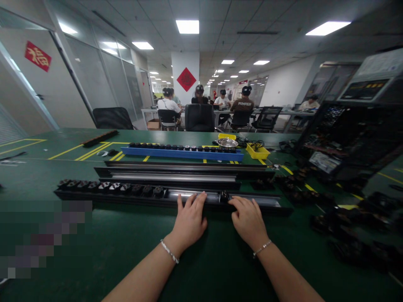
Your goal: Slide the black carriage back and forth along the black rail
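Observation:
A long black rail (126, 200) with a shiny inner channel lies across the green table in front of me. A row of several small black blocks (137, 190) fills its left part. One separate black block (224, 196) sits in the channel further right. My left hand (190, 220) rests on the rail's near edge left of that block, fingers stretched and apart, holding nothing. On the block's right side is my right hand (249, 218), its bent fingers at the rail and the index fingertip at or beside the block. Whether it touches the block I cannot tell.
More black rails (176, 177) lie just behind. Further back stand a blue rail (176, 154) with a row of blocks, a metal bowl (227, 143) and a yellow bin (257, 152). Dark parts (352, 218) and an open equipment rack (333, 138) crowd the right. People sit beyond.

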`<state>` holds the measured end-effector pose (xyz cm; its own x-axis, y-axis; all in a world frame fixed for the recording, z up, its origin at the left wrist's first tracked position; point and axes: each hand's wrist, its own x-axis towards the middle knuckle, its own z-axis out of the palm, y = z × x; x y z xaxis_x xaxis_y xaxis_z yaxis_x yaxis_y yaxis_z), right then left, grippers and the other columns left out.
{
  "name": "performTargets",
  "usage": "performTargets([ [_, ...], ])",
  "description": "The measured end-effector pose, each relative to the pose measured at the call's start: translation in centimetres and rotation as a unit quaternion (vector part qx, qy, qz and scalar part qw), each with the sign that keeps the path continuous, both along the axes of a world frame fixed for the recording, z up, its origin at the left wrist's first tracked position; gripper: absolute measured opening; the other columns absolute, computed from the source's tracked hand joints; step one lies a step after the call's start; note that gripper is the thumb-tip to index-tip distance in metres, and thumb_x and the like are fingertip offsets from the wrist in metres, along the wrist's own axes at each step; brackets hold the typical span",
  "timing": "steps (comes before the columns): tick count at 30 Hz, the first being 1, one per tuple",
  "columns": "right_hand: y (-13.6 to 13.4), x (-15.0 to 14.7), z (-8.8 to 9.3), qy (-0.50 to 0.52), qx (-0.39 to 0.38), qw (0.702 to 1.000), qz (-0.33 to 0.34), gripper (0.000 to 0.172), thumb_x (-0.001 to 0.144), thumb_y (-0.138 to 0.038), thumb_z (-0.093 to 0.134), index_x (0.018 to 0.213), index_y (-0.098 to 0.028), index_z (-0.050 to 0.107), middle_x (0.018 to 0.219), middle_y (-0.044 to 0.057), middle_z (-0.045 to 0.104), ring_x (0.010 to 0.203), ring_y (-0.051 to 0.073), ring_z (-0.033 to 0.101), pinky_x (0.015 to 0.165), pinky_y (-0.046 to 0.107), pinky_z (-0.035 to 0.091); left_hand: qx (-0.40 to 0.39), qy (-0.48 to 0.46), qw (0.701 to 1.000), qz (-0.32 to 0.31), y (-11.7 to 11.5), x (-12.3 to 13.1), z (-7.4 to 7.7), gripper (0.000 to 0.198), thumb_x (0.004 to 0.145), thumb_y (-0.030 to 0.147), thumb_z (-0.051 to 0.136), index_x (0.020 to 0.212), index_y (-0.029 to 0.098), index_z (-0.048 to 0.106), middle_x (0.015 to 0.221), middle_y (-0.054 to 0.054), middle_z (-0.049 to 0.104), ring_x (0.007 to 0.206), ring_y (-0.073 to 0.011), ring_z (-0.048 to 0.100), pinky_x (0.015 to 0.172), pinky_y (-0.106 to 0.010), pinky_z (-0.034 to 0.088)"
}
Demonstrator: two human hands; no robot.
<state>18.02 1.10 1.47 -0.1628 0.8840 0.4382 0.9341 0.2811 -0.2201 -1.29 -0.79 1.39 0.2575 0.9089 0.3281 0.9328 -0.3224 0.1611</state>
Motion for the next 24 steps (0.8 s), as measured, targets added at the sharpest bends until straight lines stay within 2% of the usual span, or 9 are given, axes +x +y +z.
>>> performTargets([
  [13, 0.15, 0.41, -0.07, 0.018, 0.005, 1.000, -0.012, 0.031, 0.074, -0.009, 0.039, 0.090, -0.021, 0.063, 0.108, 0.004, 0.064, 0.104, 0.020, 0.054, 0.102, 0.045, 0.025, 0.010, -0.022, 1.000, -0.011, 0.09, -0.06, -0.25, 0.065, 0.076, 0.018, 0.048, 0.138, 0.020, 0.026, 0.138, -0.007, 0.044, 0.127, -0.0244, 0.033, 0.108, -0.061, 0.003],
  [24, 0.00, 0.45, 0.04, 0.022, 0.007, 0.999, -0.035, 0.029, 0.074, -0.010, 0.039, 0.090, -0.021, 0.061, 0.103, 0.004, 0.065, 0.099, 0.020, 0.056, 0.102, 0.048, 0.023, 0.008, -0.011, 1.000, -0.006, 0.14, -0.06, -0.31, 0.065, 0.076, 0.020, 0.049, 0.137, 0.021, 0.027, 0.135, -0.007, 0.047, 0.127, -0.0244, 0.034, 0.109, -0.060, 0.004],
])
